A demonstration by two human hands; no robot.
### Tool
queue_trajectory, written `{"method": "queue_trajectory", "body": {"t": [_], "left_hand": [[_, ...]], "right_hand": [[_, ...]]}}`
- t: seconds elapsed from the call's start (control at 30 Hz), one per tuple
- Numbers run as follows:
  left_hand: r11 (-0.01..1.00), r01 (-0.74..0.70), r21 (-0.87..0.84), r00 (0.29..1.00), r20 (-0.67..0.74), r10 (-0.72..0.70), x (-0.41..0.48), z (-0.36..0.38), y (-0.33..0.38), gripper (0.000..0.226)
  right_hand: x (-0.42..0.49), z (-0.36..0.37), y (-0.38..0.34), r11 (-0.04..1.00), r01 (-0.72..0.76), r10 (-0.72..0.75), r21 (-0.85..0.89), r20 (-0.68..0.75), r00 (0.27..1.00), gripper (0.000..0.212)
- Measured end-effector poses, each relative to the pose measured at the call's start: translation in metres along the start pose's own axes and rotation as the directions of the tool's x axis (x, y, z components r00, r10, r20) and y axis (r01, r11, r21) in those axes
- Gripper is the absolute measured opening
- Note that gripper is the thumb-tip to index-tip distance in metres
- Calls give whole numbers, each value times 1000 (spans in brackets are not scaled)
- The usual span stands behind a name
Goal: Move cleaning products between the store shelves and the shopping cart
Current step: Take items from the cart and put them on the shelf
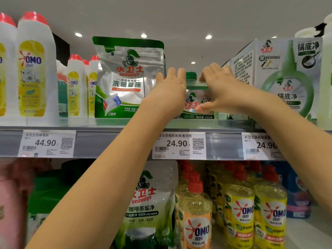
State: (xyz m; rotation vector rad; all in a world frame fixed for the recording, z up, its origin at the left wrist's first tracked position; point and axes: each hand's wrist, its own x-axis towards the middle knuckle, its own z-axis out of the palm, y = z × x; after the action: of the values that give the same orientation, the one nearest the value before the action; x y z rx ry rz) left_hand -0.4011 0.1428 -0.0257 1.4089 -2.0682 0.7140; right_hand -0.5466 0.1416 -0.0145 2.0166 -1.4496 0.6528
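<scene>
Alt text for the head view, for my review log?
Both hands reach to the upper shelf for a small green-capped bottle: the right hand grips its shoulder, the left hand rests against its side. It stands between a silver pouch and a box.

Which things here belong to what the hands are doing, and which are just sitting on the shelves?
In the job: small green-capped bottle, right hand gripping it, left hand against its side, top shelf under it.
Just sitting: silver Seaways pouch, white OMO bottles, green-ring box, yellow OMO bottles below, price tags.
</scene>
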Motion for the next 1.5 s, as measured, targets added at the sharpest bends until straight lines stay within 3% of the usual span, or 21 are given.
{"method": "queue_trajectory", "body": {"t": [0.17,0.3,0.43,0.5,0.6,0.7,0.8,0.87,1.03,1.17,1.4,1.5], "left_hand": [[998,37,-42,998,-52,-40,0,2,2,49],[967,48,-250,985,-151,-88,-5,-4,5,46],[920,-55,-388,953,-296,-68,-35,-23,10,55],[898,-115,-425,930,-363,-52,-58,-30,11,48],[818,-204,-538,918,-396,-31,-94,-32,12,37],[687,-211,-695,932,-355,-73,-130,-29,11,26],[492,-169,-854,950,-273,-149,-172,-20,12,17],[413,-121,-903,954,-221,-204,-201,-13,12,17],[364,77,-928,929,-66,-364,-265,-2,12,13],[354,214,-910,875,18,-484,-317,-2,4,23],[296,407,-865,673,65,-736,-432,-37,-25,32],[263,455,-851,644,111,-757,-456,-46,-29,30]], "right_hand": [[-3,-1,-1,999,-12,14,36,-35,999,68],[-11,-6,-2,991,-25,42,128,-130,991,79],[-36,-12,-10,970,63,18,236,-328,944,61],[-60,-17,-15,926,145,18,349,-423,906,50],[-105,-24,-25,764,279,30,582,-464,885,40],[-142,-16,-36,597,326,57,733,-444,894,33],[-171,6,-51,442,294,83,847,-365,927,29],[-189,20,-61,332,246,114,911,-298,948,26],[-215,53,-93,105,148,30,983,-152,988,24],[-228,75,-135,-1,91,-49,996,-91,995,24],[-259,75,-241,-158,-55,-322,986,1,947,28],[-267,69,-267,-217,-71,-336,974,-6,942,30]]}}
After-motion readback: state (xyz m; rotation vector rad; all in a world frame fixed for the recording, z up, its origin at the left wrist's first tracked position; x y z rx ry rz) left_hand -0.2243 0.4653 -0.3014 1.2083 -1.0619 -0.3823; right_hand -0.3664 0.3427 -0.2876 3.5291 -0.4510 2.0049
